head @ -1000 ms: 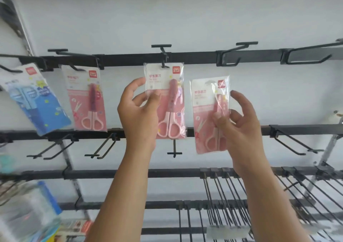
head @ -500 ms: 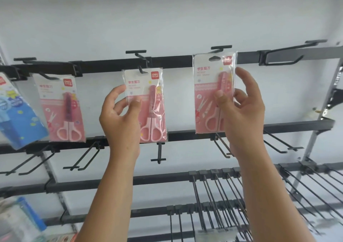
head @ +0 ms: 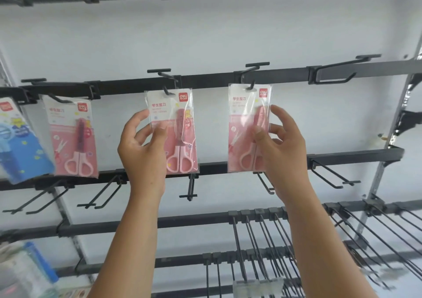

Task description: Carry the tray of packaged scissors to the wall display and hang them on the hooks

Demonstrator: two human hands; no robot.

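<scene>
Three pink packs of scissors hang along the upper black rail (head: 212, 81) of the wall display. The left pack (head: 73, 135) hangs free on its hook. My left hand (head: 142, 147) pinches the left edge of the middle pack (head: 175, 128), which sits on a hook (head: 165, 85). My right hand (head: 279, 144) grips the right pack (head: 247, 124) by its lower half; its hang hole is over the tip of the hook (head: 252, 81). No tray is in view.
A blue scissors pack (head: 18, 142) hangs tilted at the far left. Bare hooks stick out from the rail at the upper right (head: 335, 73) and from the lower rail (head: 331, 174). Rows of long wire pegs (head: 262, 247) fill the bottom right.
My right hand has raised its pack from below the rail up to the hook, and the hang hole now meets the hook tip. The left hand has stayed on the middle pack.
</scene>
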